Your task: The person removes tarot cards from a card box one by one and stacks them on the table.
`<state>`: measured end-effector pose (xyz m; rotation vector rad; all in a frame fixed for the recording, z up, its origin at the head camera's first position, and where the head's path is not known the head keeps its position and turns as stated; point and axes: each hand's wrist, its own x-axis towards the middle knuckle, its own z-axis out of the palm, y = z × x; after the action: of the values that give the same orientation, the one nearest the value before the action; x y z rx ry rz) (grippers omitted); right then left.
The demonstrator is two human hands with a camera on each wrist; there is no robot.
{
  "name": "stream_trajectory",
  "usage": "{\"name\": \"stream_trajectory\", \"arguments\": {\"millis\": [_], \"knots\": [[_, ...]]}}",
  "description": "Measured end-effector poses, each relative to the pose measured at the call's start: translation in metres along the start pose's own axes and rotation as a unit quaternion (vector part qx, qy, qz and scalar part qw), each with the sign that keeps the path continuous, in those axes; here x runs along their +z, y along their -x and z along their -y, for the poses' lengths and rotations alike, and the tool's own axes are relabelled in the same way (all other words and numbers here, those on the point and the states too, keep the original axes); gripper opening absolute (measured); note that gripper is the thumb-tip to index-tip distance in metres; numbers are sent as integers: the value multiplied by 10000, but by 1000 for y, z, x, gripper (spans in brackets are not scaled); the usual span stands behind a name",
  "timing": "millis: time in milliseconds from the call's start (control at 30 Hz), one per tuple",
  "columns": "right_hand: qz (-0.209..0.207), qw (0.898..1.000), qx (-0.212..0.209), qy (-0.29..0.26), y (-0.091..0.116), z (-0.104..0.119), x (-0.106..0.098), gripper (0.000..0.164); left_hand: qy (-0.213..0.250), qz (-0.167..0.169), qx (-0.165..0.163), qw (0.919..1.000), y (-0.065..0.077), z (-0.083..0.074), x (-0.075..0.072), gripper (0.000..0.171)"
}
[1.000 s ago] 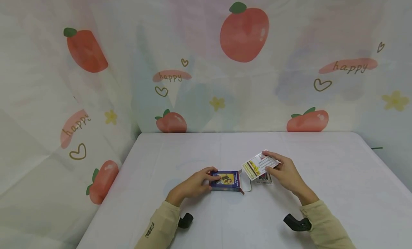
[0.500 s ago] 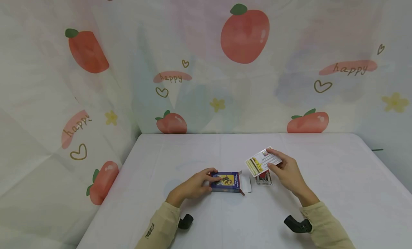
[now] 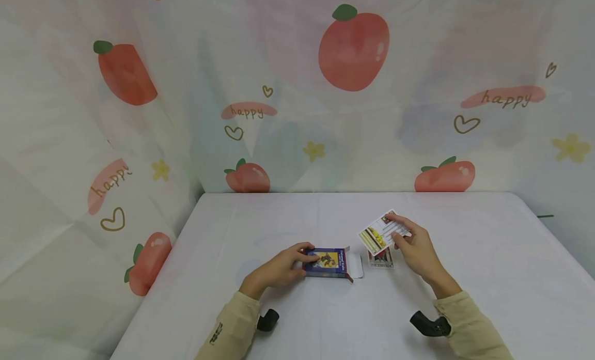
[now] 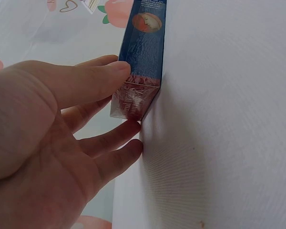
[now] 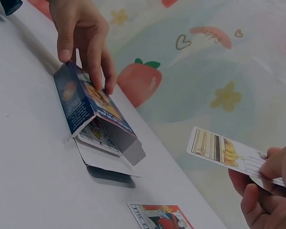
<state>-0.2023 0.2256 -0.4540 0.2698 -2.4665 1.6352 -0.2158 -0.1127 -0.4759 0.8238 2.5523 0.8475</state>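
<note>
A blue card box (image 3: 327,262) lies on the table with its white end flap (image 3: 355,266) folded out to the right. My left hand (image 3: 281,266) grips its closed end, thumb (image 4: 107,78) against the narrow side. Illustrated cards (image 5: 96,134) show inside the box's mouth in the right wrist view. Between thumb and fingers, my right hand (image 3: 417,250) pinches a white card (image 3: 378,234) with a yellow picture, tilted above the table. Below it a second card (image 3: 382,260), red and grey, lies flat beside the flap, its upper part covered in the head view.
The table (image 3: 269,215) has a white cloth. A curtain (image 3: 288,91) printed with fruit and hearts hangs along its back and left edges. Black curved pieces (image 3: 430,324) sit at both sleeve cuffs.
My right hand has drawn the white card a little right and away from the box, uncovering more of the card on the table. The left hand and box have stayed in place.
</note>
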Motion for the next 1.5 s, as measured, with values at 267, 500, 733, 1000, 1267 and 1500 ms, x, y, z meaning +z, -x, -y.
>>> {"name": "stream_trajectory", "arguments": {"millis": [267, 500, 733, 1000, 1267, 1500], "knots": [[130, 9997, -98, -182, 2, -1, -1, 54, -54, 5, 101, 9999, -2, 1, 1, 50], [54, 9993, -213, -313, 2, -1, -2, 53, -139, 19, 43, 9999, -1, 0, 0, 49], [-276, 9992, -252, 151, 2, 1, -1, 37, -174, 9, 83, 9998, -1, 0, 0, 49], [-247, 9990, -278, 241, 3, 0, -1, 37, -142, 11, 83, 9999, -2, 1, -1, 49], [-73, 9990, 83, 431, 1, 2, -2, 54, -132, 27, 51, 9999, -2, 1, 0, 50], [34, 9978, 168, 636, -1, -1, -1, 69, -104, 11, 23, 9999, -2, 2, 1, 51]]}}
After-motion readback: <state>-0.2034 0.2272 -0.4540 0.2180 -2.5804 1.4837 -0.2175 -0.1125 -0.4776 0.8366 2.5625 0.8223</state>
